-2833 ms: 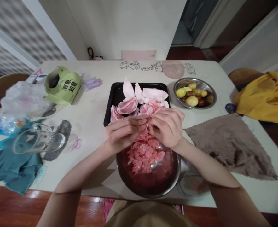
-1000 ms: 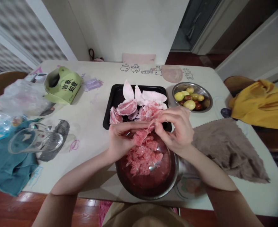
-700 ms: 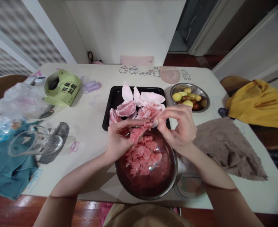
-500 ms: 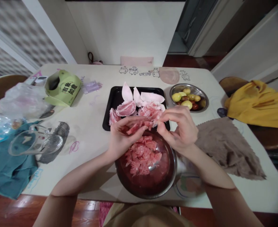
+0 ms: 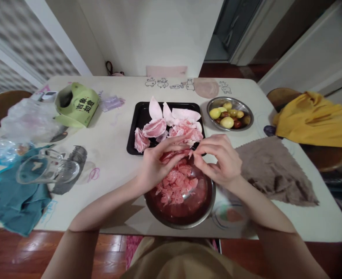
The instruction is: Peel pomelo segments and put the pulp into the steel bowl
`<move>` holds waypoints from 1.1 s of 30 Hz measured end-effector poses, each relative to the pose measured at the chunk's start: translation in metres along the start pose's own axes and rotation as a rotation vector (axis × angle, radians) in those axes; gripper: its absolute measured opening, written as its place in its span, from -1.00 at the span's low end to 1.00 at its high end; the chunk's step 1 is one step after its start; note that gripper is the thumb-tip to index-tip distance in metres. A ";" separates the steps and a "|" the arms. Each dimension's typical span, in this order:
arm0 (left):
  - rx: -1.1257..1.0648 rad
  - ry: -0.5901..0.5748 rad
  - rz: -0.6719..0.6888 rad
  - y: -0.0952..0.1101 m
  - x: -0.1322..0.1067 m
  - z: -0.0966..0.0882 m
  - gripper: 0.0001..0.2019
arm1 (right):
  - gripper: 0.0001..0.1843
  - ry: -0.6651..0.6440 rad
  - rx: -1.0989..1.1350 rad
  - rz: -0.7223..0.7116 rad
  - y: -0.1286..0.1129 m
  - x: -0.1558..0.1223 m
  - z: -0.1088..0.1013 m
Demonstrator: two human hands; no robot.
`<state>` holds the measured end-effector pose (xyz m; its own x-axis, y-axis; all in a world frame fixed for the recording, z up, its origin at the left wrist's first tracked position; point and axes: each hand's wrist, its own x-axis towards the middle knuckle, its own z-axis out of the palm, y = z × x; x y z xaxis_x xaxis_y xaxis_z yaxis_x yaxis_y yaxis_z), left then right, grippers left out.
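Note:
My left hand [image 5: 158,162] and my right hand [image 5: 219,157] meet above the far rim of a steel bowl [image 5: 180,217] that holds several pieces of peeled pink pomelo flesh [image 5: 177,185]. Both hands are closed on one pink pomelo segment [image 5: 173,154], the left cupping it, the right pinching its end. Just beyond them a black tray [image 5: 137,128] carries pomelo segments and pale peeled skins [image 5: 171,121].
A small steel bowl of green and red fruit [image 5: 229,114] stands at the back right. A brown cloth [image 5: 272,170] lies right of my hands. At left are a glass jug [image 5: 47,171] on a teal cloth, plastic bags and a green carton [image 5: 76,104]. A yellow cloth [image 5: 313,118] hangs over a chair.
Both hands have kept working the same segment and have sunk a little toward the bowl. The view has shifted slightly.

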<state>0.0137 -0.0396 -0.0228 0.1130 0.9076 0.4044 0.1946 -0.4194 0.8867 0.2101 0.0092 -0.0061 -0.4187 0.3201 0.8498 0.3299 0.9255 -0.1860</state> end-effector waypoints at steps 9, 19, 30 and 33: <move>0.141 -0.284 0.040 -0.029 -0.002 0.012 -0.88 | -0.87 -0.043 -0.059 -0.018 0.008 -0.009 0.005; 0.220 -0.038 0.108 -0.012 0.002 0.002 -0.72 | -0.85 0.014 -0.137 -0.097 0.019 -0.014 0.014; 0.247 0.092 0.283 0.000 0.006 0.000 -0.85 | -0.95 0.063 -0.212 -0.223 0.016 -0.017 0.016; 0.234 0.102 0.297 -0.001 0.006 0.000 -0.87 | -0.96 0.059 -0.214 -0.245 0.015 -0.016 0.015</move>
<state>0.0144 -0.0342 -0.0210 0.1030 0.7385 0.6663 0.3865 -0.6469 0.6573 0.2091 0.0206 -0.0300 -0.4601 0.0749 0.8847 0.3980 0.9081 0.1301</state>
